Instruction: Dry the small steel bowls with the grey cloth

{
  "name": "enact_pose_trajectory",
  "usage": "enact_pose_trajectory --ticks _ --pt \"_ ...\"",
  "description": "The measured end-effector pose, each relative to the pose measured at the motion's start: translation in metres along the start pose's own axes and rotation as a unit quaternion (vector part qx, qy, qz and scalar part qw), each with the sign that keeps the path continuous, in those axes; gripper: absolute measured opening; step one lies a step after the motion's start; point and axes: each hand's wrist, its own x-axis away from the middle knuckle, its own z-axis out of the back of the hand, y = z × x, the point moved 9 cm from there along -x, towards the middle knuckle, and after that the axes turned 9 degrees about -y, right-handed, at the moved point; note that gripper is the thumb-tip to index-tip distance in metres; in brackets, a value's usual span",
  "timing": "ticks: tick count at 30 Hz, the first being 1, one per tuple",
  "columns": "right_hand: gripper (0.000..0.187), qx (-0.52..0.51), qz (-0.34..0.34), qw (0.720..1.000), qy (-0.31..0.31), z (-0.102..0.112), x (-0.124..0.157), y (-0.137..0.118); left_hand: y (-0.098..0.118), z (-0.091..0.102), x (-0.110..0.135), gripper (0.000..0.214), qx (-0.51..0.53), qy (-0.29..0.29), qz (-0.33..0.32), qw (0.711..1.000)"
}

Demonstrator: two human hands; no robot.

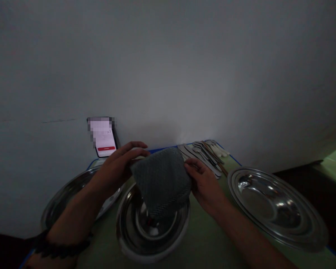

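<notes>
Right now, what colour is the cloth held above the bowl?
The cloth looks dark grey, slightly greenish, seen in the head view.

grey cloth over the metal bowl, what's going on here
A person holds a grey cloth above a round metal bowl. The fingers of the right hand pinch its right edge; the left hand is at its upper-left corner, though its grip is unclear. Another metal vessel sits partly behind the left forearm, and a wide metal dish lies to the right. Cutlery is laid out beyond the right hand, and a lit phone stands near the wall.
</notes>
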Motion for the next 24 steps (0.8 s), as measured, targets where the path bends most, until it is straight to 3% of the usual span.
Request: enact_pose_trajectory --ticks 3,6,13,20,24 --pt "0.04 -0.036 0.017 0.999 0.032 0.005 0.001 -0.003 -0.018 -0.007 -0.002 0.023 0.13 -0.058 0.056 0.988" --pt "0.04 -0.048 0.015 0.998 0.042 0.008 0.0 -0.001 -0.025 -0.013 -0.002 0.034 0.197 -0.106 0.064 0.973" --pt "0.039 -0.012 -0.025 0.999 -0.045 -0.006 0.001 0.002 -0.006 -0.008 0.0 0.023 0.13 -0.061 0.001 0.99" --pt "0.038 0.056 0.008 0.998 -0.028 -0.003 0.003 -0.008 0.014 -0.001 0.008 0.018 0.054 0.017 -0.043 0.997" --pt "0.035 0.053 0.0 0.996 -0.065 -0.007 0.0 -0.004 0.032 0.0 0.014 0.013 0.021 0.046 -0.105 0.993"
